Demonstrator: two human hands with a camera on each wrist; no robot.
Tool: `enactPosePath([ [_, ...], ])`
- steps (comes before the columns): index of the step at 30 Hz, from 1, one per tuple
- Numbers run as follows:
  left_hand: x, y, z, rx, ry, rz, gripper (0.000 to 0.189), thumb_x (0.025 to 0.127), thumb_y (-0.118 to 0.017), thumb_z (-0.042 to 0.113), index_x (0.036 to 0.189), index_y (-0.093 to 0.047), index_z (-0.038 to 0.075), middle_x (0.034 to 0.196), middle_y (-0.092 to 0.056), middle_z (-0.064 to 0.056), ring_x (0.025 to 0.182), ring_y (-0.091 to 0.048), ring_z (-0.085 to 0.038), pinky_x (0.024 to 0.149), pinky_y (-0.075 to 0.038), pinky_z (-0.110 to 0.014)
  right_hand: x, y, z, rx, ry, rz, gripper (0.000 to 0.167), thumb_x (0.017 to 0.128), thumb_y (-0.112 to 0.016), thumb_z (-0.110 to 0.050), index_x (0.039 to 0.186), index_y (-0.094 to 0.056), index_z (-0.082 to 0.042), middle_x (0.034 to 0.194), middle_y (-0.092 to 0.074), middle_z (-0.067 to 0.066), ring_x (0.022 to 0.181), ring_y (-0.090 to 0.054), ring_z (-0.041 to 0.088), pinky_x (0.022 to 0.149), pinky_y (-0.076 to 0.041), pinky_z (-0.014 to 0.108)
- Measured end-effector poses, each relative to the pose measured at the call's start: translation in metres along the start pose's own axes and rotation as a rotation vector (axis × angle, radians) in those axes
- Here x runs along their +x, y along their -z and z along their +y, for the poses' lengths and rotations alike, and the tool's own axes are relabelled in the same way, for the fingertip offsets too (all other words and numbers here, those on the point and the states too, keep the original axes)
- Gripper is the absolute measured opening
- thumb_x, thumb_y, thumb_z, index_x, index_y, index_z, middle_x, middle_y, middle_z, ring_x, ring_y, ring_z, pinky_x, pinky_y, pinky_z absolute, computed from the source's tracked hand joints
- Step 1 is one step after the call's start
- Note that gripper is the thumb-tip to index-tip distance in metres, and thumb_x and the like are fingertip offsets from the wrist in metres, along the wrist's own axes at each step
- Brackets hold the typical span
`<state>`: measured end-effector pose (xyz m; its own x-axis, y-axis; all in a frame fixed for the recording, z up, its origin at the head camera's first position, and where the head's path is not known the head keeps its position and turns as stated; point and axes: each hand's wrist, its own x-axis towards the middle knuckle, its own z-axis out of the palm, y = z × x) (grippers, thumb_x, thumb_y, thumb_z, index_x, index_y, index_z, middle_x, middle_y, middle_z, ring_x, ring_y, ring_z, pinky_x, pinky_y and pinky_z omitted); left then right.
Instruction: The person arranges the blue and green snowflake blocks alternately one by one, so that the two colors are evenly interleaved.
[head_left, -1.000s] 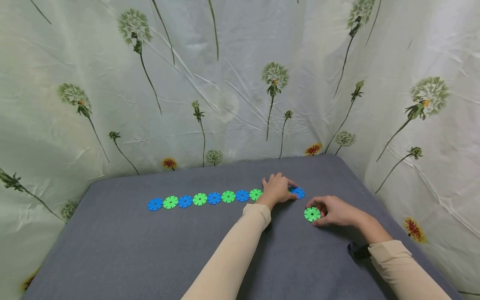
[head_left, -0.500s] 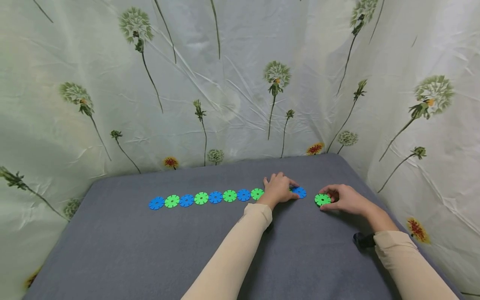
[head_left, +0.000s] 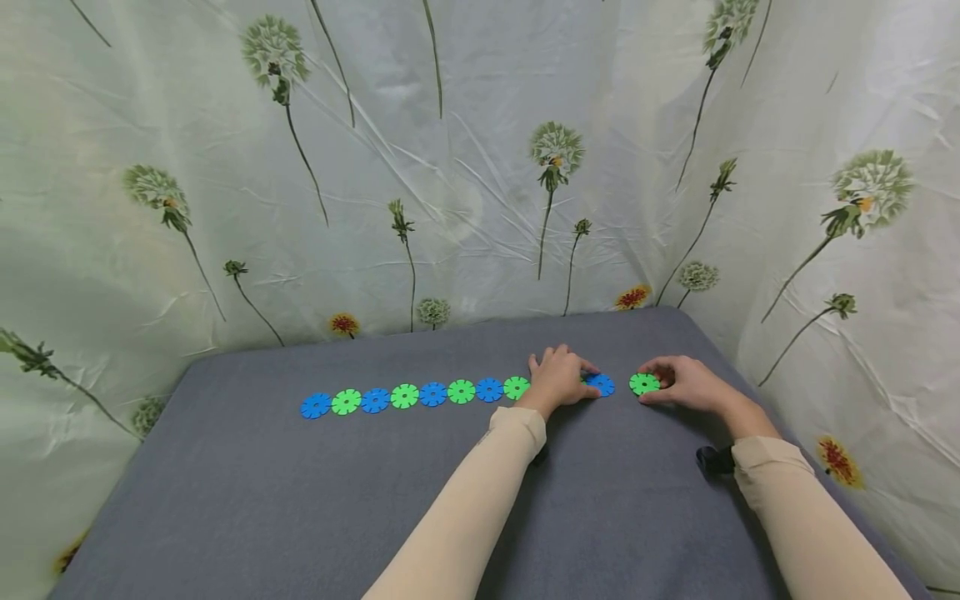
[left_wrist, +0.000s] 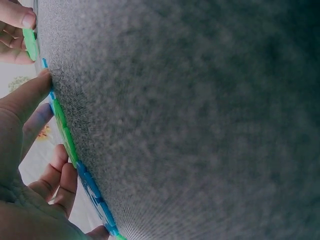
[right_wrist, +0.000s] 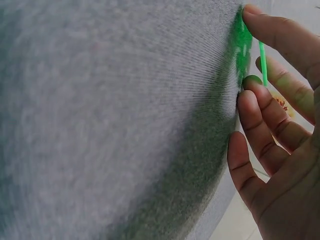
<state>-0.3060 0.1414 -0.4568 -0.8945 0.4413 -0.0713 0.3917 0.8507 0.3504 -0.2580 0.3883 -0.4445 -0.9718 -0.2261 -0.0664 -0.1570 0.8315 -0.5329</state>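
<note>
My right hand [head_left: 693, 386] pinches a green slotted interlocking disc [head_left: 644, 384] between thumb and fingers, at the right end of a row of discs. A small gap separates it from the blue interlocking disc [head_left: 602, 384] that ends the row. My left hand [head_left: 557, 381] holds this blue disc, thumb and index finger at its edges. Its other fingers reach over the row and hide some discs. In the left wrist view, the held green disc [left_wrist: 31, 44] is tilted just past the blue end.
Leftward runs the row of alternating green and blue discs, with a green disc [head_left: 403, 396] midway and a blue disc [head_left: 315, 406] at the left end. They lie flat on a grey cloth-covered table [head_left: 285, 500]. A dandelion-print curtain [head_left: 465, 167] hangs behind and beside it.
My right hand has carried the green disc away from me and slightly right, level with the row, then a little left toward the blue end disc. My left hand stays in place.
</note>
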Motion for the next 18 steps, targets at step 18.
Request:
enactPosePath([
  [18,-0.0005,0.0004,0.0,-0.001,0.0,-0.006,0.038,0.095,-0.078,0.055,0.133,-0.075,0.048,0.151,-0.058,0.001,0.144,-0.049,-0.026,0.13,-0.026,-0.063,0.0111,-0.0018,0.0042,0.021,0.007,-0.031,0.053,0.091,-0.088,-0.031,0.131,-0.073,0.0,0.104,-0.069,0.009,0.093,-0.062,0.015,0.081,-0.053,0.036],
])
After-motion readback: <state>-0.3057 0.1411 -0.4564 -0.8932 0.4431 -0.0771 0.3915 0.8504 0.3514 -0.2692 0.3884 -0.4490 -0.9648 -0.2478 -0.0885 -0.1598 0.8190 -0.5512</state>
